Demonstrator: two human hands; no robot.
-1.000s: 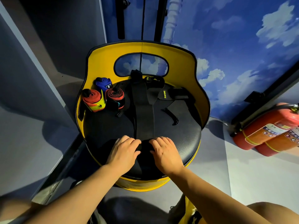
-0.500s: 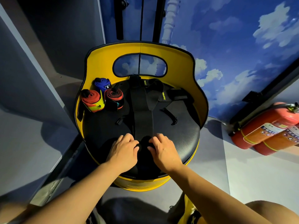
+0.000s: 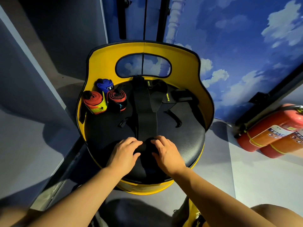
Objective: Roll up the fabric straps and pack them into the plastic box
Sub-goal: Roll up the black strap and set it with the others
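Left hand (image 3: 125, 154) and right hand (image 3: 166, 153) curled on rolled near end of one black strap (image 3: 145, 115) | beyond-left: three finished rolls (image 3: 105, 97) | all on yellow-backed seat (image 3: 185, 140) | far right: two extinguishers (image 3: 272, 133)

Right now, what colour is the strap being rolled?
Black strap, with both hands on its rolled end; the head view shows it.

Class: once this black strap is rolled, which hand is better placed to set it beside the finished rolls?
Probably left: the left hand is nearer the finished rolls than the right hand.
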